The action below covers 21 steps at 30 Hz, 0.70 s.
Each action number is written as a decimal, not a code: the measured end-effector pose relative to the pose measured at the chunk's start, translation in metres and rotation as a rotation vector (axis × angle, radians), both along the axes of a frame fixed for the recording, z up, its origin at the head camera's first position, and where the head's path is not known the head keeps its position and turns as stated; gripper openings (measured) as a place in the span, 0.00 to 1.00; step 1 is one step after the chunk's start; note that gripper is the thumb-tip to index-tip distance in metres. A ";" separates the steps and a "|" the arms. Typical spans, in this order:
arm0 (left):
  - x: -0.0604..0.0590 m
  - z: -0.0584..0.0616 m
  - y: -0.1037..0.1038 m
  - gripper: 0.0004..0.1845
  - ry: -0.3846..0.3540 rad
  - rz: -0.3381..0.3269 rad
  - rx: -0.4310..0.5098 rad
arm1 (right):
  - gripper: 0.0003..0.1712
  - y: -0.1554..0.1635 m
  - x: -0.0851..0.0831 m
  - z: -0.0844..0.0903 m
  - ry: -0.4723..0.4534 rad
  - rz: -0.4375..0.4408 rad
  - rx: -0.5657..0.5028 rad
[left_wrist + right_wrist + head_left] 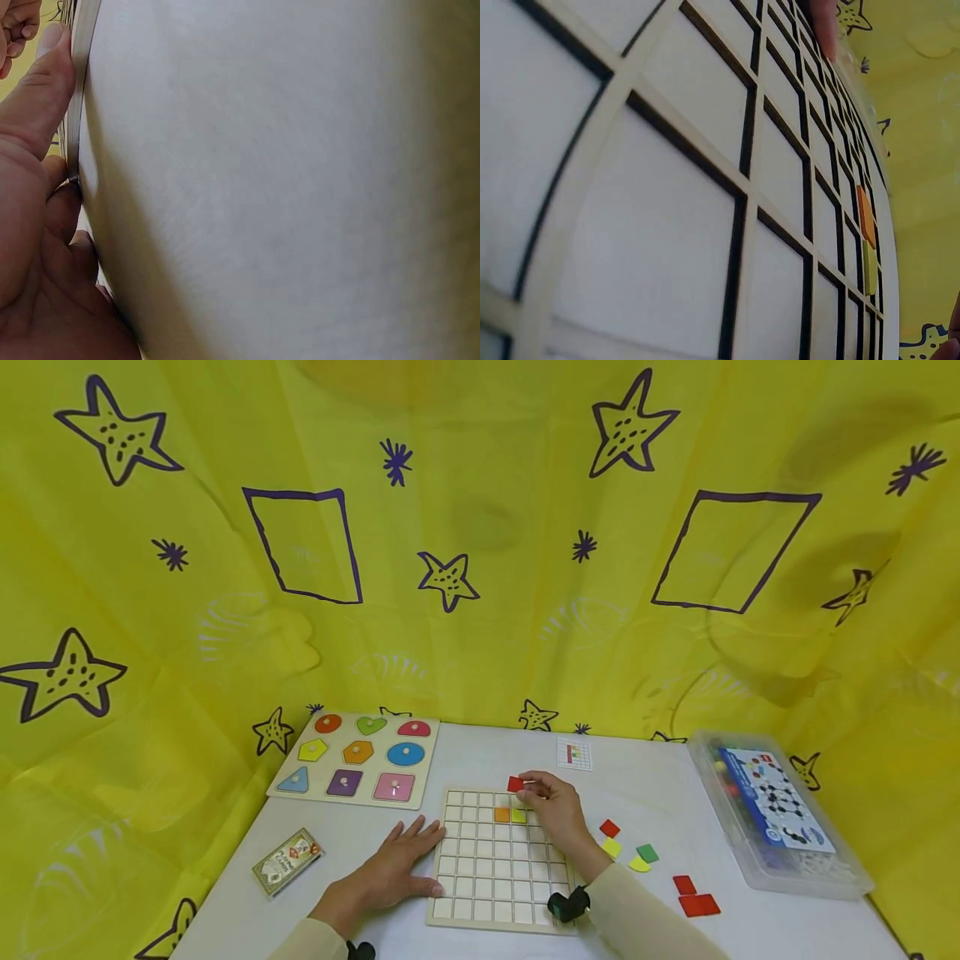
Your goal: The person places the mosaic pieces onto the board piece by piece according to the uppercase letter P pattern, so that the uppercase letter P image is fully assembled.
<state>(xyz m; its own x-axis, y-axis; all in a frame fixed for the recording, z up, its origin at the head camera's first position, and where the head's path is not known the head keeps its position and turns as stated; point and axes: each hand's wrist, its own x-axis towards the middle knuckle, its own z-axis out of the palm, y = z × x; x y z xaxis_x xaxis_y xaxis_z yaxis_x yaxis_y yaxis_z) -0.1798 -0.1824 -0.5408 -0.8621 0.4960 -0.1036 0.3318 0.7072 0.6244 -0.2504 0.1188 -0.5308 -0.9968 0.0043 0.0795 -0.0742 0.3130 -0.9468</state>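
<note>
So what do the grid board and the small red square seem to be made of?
The grid board looks like pale unpainted wood or plywood, matte: thin light-tan bars divide it, and dark cut edges show in the right wrist view. The red square, pinched by the right hand, looks like flat, thin plastic or foam with a uniform colour; the pictures leave open which. The left hand rests flat by the board's edge.

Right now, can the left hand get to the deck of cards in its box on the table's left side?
Probably yes: the left hand lies flat against the wooden grid board, and only bare white table separates it from the boxed card deck.
</note>
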 end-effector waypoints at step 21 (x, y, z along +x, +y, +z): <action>0.000 -0.001 0.001 0.50 -0.011 0.004 -0.006 | 0.10 -0.027 0.001 -0.015 -0.001 0.113 0.102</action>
<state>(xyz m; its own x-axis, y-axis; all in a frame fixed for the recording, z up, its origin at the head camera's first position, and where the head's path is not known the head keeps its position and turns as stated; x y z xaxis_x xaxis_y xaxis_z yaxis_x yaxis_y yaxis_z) -0.1798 -0.1812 -0.5414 -0.8629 0.4918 -0.1163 0.3216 0.7120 0.6242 -0.2495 0.0915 -0.5457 -0.9906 -0.1157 0.0731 -0.1137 0.3977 -0.9104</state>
